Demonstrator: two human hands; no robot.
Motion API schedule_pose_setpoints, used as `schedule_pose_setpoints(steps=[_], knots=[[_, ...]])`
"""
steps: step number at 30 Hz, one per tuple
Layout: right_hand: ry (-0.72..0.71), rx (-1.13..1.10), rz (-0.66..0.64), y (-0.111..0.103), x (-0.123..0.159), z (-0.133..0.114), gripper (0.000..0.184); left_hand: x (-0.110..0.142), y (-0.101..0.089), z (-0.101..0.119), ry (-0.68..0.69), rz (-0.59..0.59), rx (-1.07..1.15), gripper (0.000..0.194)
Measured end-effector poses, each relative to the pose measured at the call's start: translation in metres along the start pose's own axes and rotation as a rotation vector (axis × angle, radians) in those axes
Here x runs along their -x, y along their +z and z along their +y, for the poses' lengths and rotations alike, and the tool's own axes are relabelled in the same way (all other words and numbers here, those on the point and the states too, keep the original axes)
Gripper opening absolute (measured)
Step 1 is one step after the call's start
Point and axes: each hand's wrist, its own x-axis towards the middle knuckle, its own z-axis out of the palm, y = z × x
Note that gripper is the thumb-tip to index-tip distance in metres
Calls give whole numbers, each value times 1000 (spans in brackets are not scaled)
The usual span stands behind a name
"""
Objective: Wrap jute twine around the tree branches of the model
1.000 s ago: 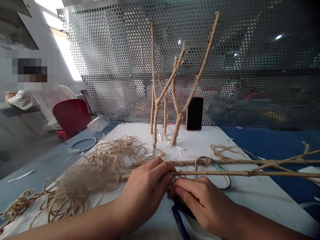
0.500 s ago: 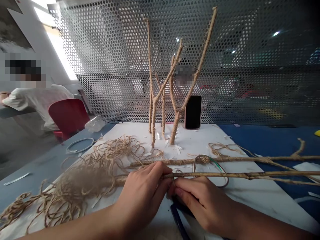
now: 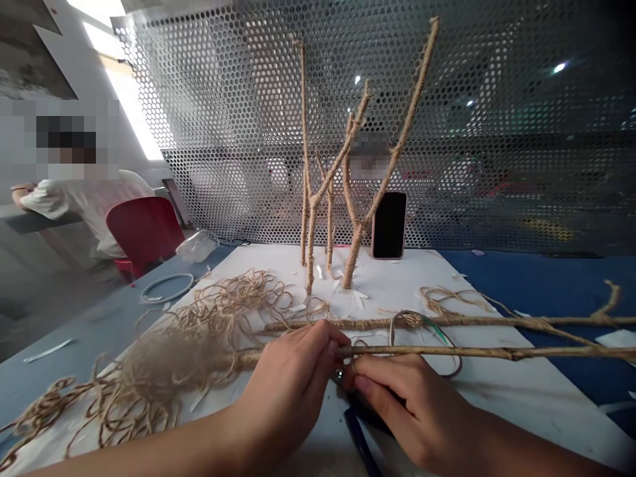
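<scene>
My left hand [image 3: 298, 377] is closed around a long, thin branch [image 3: 432, 351] that lies crosswise in front of me. Its left stretch is wrapped in twine, while the right stretch is bare. Just under the branch, my right hand [image 3: 412, 404] has thumb and forefinger pinched together on a thin strand, mostly hidden by the fingers. A dark-blue-handled tool [image 3: 358, 437] with a shiny pivot sits below the hands; its jaws are hidden. Loose jute twine [image 3: 163, 364] is heaped left of my left hand. A loop of thin green-and-brown wire [image 3: 428, 319] rises behind my right hand.
Another twine-wrapped branch [image 3: 477, 321] lies behind. Several wrapped branches [image 3: 352, 255] stand upright on the white board [image 3: 417, 271], near a phone [image 3: 389, 225]. A perforated metal panel [image 3: 223, 132] closes off the back. A white ring [image 3: 166, 289] lies left; a person sits on a red chair [image 3: 144, 228].
The view has shifted slightly, so the scene sits a little further right. A shiny pivot now shows between my hands. The bare part of the branch has turned a little; both hands keep their hold.
</scene>
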Motion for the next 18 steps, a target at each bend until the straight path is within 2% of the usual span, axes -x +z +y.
schedule_pose_setpoints(steps=[5, 11, 15, 18], knots=[[10, 8, 10, 2, 0, 2, 25, -1, -3, 0, -18, -35, -15, 14], [-64, 5, 78, 5, 1, 4, 21, -7, -20, 13, -57, -107, -27, 11], [-91, 43, 99, 4, 2, 5, 20, -10, -28, 13, 9, -174, -65, 28], [-98, 55, 82, 5, 3, 6, 22, -13, -30, 7, 106, -276, -99, 25]])
